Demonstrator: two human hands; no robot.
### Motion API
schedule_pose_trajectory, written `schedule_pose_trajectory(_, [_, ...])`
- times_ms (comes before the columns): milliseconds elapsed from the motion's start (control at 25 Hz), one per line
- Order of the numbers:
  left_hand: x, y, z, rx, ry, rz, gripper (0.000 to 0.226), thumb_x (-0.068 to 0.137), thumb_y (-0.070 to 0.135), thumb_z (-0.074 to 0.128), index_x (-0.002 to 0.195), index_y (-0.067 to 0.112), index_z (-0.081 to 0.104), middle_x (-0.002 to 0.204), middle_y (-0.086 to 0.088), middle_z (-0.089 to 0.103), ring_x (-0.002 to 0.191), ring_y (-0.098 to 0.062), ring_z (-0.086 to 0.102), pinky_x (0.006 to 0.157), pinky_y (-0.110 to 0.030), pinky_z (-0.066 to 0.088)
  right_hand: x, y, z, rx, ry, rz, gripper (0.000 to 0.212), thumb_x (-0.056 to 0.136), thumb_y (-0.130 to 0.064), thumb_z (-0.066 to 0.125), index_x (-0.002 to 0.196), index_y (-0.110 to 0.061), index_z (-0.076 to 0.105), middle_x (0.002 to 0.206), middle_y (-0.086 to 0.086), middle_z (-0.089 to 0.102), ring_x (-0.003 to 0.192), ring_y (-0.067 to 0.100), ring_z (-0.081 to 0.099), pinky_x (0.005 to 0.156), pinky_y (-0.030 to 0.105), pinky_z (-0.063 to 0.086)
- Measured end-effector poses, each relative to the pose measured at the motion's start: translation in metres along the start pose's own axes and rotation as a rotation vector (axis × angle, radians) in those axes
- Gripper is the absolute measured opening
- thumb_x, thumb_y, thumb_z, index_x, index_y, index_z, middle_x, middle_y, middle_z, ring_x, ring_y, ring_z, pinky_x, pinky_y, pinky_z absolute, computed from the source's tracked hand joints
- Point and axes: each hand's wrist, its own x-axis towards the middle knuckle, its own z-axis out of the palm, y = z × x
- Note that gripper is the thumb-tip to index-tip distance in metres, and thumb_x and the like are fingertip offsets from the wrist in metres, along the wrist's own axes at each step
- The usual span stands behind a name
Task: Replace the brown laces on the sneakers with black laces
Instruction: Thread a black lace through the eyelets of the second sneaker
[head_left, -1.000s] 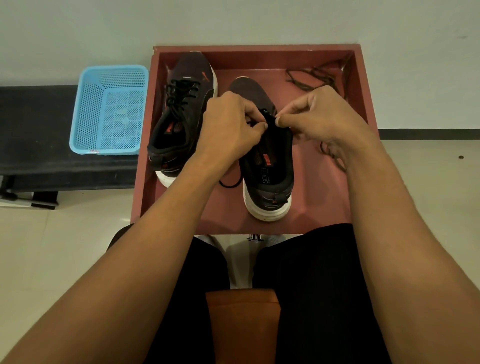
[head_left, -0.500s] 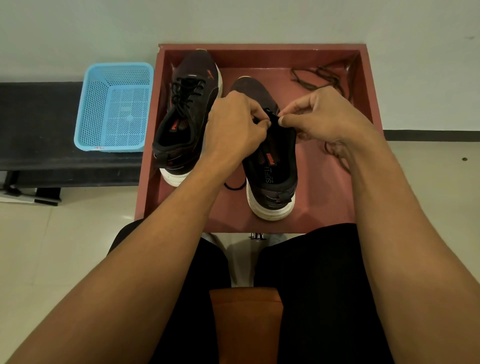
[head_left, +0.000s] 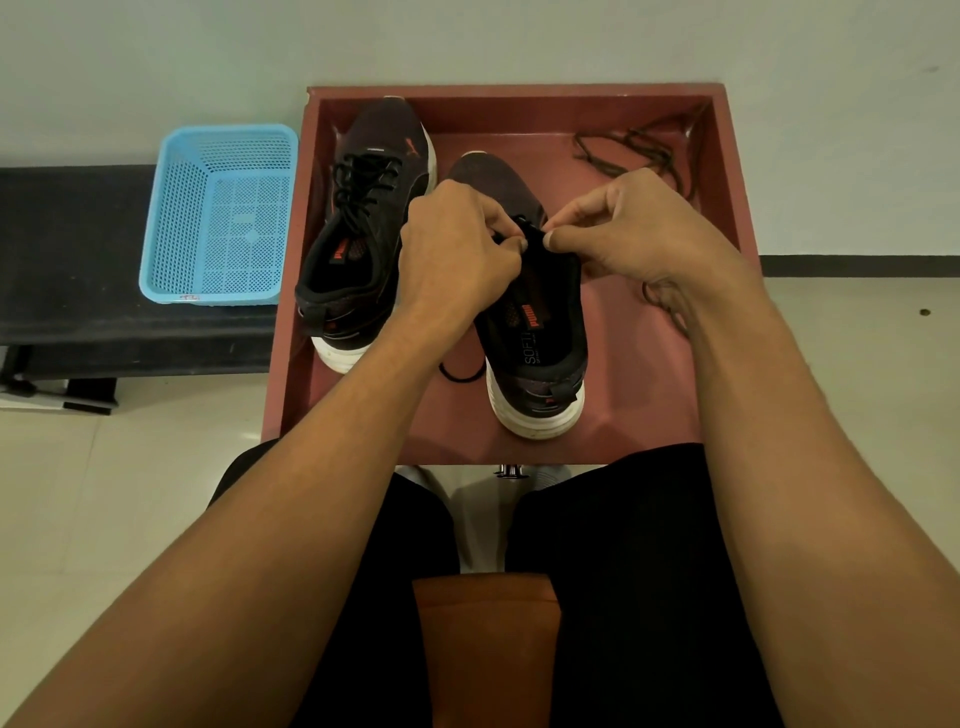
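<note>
With the left shoe (head_left: 363, 228) at centre-left of the tray (head_left: 717, 218) already wearing black laces and the brown laces (head_left: 634, 150) lying discarded upper right, the left hand (head_left: 457, 244) and right hand (head_left: 634, 228) are pinching, apparently, the black lace (head_left: 527, 228) at the right shoe (head_left: 530, 322), threading unfinished.

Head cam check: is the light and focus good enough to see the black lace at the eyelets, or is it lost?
Head view: dim, even light, sharp focus, no glare; wide-angle bending at the red tray edges. The black lace merges with the dark sneaker between the left hand and right hand, so eyelets are unreadable.
</note>
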Motion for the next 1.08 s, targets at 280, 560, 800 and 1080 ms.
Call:
schedule_pose_trajectory(280, [-0.0020, 0.0022, 0.0001, 0.046, 0.016, -0.017, 0.007, 0.084, 0.032, 0.083, 0.091, 0.031, 0.082, 0.091, 0.006, 0.076, 0.090, -0.017, 0.073, 0.080, -0.039, 0.064, -0.0012, -0.0021, -0.0014, -0.033, -0.028, -0.024, 0.005, 0.093, -0.009, 0.077, 0.094, -0.011, 0.082, 0.083, 0.003, 0.079, 0.076, 0.011, 0.078, 0.064, 0.020, 0.060])
schedule_pose_trajectory(560, [-0.0021, 0.0018, 0.0013, 0.008, 0.008, -0.018, 0.007, 0.085, 0.033, 0.083, 0.091, 0.033, 0.082, 0.091, 0.009, 0.076, 0.092, -0.014, 0.072, 0.082, -0.037, 0.063, -0.0003, -0.0021, -0.0015, -0.031, -0.022, -0.020, 0.007, 0.093, -0.010, 0.077, 0.091, -0.013, 0.082, 0.083, 0.003, 0.080, 0.076, 0.011, 0.078, 0.064, 0.021, 0.061])
schedule_pose_trajectory(800, [-0.0011, 0.0011, 0.0021, -0.017, -0.012, -0.032, 0.008, 0.084, 0.034, 0.084, 0.091, 0.034, 0.082, 0.090, 0.010, 0.076, 0.091, -0.012, 0.072, 0.082, -0.036, 0.063, 0.0007, -0.0015, -0.0012, -0.055, -0.032, -0.024, 0.006, 0.093, -0.011, 0.077, 0.091, -0.014, 0.082, 0.084, 0.002, 0.080, 0.077, 0.011, 0.078, 0.065, 0.021, 0.061])
schedule_pose_trajectory(1080, [-0.0044, 0.0052, -0.0004, 0.021, -0.035, -0.011, 0.009, 0.085, 0.036, 0.082, 0.094, 0.035, 0.082, 0.080, 0.015, 0.068, 0.086, -0.010, 0.069, 0.075, -0.032, 0.061, 0.0008, -0.0016, -0.0012, -0.043, -0.010, -0.009, 0.007, 0.092, -0.008, 0.077, 0.090, -0.012, 0.082, 0.080, 0.004, 0.079, 0.075, 0.013, 0.078, 0.064, 0.022, 0.062])
